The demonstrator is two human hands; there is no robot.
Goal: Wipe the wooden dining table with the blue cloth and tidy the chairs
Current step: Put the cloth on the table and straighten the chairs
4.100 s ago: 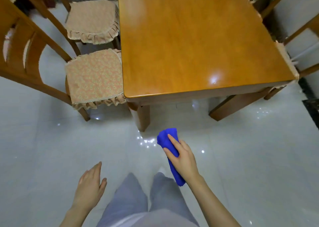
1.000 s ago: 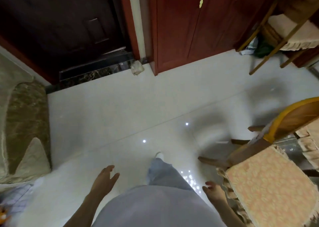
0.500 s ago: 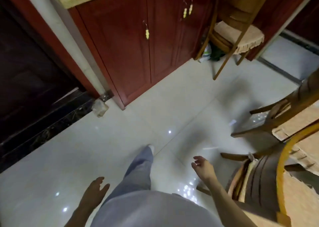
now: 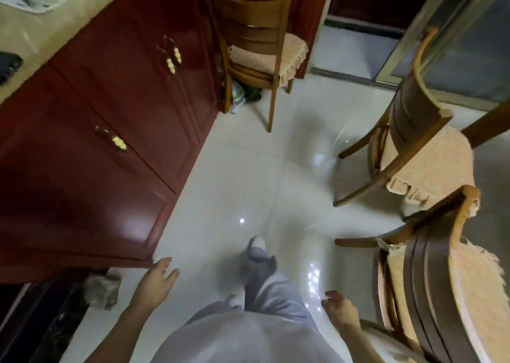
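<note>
Head view. Left hand (image 4: 154, 282): fingers spread, nothing held, near the corner of the red cabinet (image 4: 91, 152). Right hand (image 4: 340, 309): fingers loosely curled, nothing held, just beside the nearest chair (image 4: 430, 288). Second chair (image 4: 414, 147) beyond it; third chair (image 4: 262, 50) stands against the cabinet. Blue cloth and dining table: not seen. Step judged: chair tidying. Backrest top rail is best gripped and the chair slid level, legs kept on the tile floor (image 4: 234, 175).

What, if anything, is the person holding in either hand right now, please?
Nothing: the left hand and the right hand are both open and empty.
</note>
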